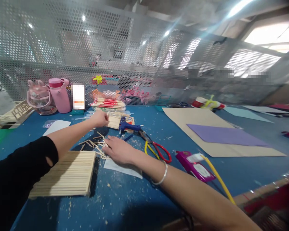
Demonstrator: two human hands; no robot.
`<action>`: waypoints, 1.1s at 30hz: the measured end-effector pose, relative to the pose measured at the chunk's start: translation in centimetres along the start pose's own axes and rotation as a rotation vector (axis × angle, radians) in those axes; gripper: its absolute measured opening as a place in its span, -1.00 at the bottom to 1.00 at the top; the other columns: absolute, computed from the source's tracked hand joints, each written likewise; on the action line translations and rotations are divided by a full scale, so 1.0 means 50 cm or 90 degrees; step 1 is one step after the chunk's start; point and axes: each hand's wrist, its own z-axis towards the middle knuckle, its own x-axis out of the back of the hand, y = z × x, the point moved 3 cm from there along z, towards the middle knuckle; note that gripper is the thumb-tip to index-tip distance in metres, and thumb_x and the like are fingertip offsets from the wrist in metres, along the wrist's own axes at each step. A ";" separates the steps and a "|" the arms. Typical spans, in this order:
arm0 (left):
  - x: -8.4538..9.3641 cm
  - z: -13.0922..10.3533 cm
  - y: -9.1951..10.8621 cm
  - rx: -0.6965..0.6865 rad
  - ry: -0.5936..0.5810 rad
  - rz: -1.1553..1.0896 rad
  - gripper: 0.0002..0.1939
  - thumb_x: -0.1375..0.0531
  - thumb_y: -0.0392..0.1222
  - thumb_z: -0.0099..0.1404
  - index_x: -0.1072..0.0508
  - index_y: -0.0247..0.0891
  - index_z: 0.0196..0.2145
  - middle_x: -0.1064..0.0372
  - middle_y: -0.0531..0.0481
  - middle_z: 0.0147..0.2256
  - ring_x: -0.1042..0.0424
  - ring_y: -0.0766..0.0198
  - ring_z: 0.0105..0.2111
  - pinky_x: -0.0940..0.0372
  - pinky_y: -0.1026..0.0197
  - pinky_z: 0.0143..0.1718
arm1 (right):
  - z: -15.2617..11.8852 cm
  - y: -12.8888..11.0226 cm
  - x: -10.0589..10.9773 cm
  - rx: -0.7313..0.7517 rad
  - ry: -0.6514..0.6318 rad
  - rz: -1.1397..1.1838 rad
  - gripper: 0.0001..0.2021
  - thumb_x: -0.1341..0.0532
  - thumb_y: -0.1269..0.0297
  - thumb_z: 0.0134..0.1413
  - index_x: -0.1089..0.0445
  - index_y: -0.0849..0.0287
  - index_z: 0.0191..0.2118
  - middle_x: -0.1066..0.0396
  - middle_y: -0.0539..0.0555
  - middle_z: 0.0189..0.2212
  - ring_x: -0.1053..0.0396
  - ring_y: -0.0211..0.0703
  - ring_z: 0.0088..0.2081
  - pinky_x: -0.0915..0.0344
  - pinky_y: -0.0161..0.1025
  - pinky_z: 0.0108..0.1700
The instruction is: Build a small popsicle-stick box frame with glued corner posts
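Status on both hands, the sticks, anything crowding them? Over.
Left hand curled near small stick panel, hold unclear. Right hand over loose wooden sticks. Large stick panel lies near-left. Blue glue gun just beyond right hand, might crowd it.

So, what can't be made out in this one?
All in the head view:
Left hand: whether its curled fingers hold anything; the hand itself hides this.
Loose sticks: whether any lie under the right hand, which covers that spot.
Panel: its upper left, behind the black sleeve.
White screen: its contents, pixelated.
Green thing: cut off by the left edge.
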 end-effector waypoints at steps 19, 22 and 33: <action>-0.012 -0.079 -0.037 -0.021 -0.010 0.024 -0.56 -0.08 -0.08 0.17 -0.34 -0.23 0.01 -0.50 -0.05 -0.28 -0.44 0.22 -0.30 -0.23 0.29 -0.32 | -0.136 0.021 0.025 -0.217 -0.034 -0.144 -0.75 0.02 0.25 0.16 -0.34 0.22 -0.21 -0.47 0.21 -0.26 -0.43 0.02 -0.21 -0.26 -0.20 -0.29; 0.012 -0.095 -0.053 -0.001 -0.011 0.057 -0.53 -0.08 -0.05 0.17 -0.33 -0.24 0.02 -0.49 -0.10 -0.22 -0.43 0.15 -0.21 -0.25 0.25 -0.27 | -0.148 0.021 0.043 -0.225 -0.024 -0.170 -0.74 0.03 0.25 0.15 -0.35 0.21 -0.22 -0.48 0.21 -0.26 -0.44 0.03 -0.22 -0.27 -0.18 -0.30; -0.002 -0.104 -0.128 0.020 -0.097 0.129 -0.69 -0.09 -0.13 0.28 -0.31 -0.26 -0.04 -0.28 -0.13 -0.04 -0.34 0.17 -0.11 -0.30 0.02 -0.13 | -0.143 0.011 0.065 -0.225 -0.082 -0.201 -0.80 -0.11 0.35 -0.05 -0.45 0.20 -0.31 -0.49 0.25 -0.32 -0.44 0.07 -0.22 -0.26 -0.20 -0.32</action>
